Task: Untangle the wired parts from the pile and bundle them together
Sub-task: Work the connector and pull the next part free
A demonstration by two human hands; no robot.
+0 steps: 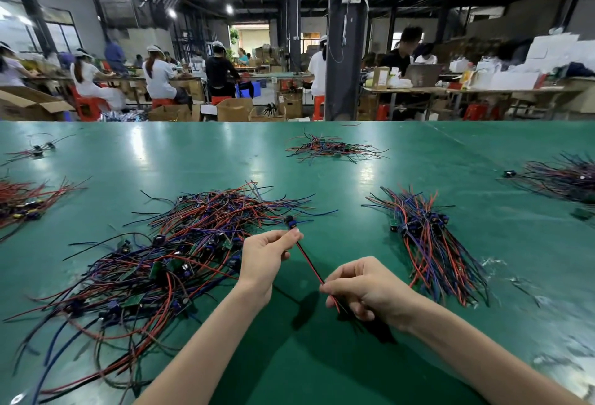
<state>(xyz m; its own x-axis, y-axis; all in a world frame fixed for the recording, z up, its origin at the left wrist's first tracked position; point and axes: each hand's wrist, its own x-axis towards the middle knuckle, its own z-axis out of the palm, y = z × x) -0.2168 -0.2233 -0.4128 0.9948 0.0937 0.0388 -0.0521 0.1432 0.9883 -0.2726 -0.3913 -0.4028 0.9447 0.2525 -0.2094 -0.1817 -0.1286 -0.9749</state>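
Wire pair (309, 263), red and black, held off the green table (225, 159) between my hands: left hand (262, 263) pinches it just under its black connector (290, 222), right hand (363, 288) pinches the near end, tangled pile (180, 243) left, sorted bundle (431, 243) right.

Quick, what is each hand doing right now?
The left hand pinches the red-and-black wire just below its black connector.
The right hand pinches the same wire lower down.
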